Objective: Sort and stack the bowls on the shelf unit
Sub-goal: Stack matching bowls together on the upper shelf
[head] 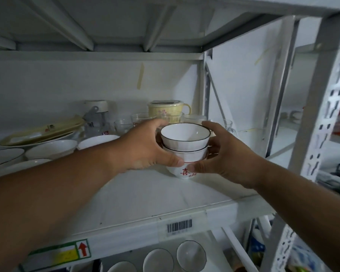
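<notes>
A stack of three small white bowls (185,143) stands on the white shelf (145,195). The top two have thin black rims; the bottom bowl (182,171) carries a red band and red characters. My left hand (143,148) grips the stack's left side, thumb across the front at the red band. My right hand (222,152) grips the right side, fingers behind and thumb in front. More white bowls (53,148) sit at the shelf's left, partly behind my left forearm.
At the back stand clear glasses (124,125), a yellow lidded mug (165,109), a lidded jar (95,116) and stacked plates (41,132). Black-rimmed bowls (190,254) sit on the shelf below. A perforated metal upright (320,122) rises at the right.
</notes>
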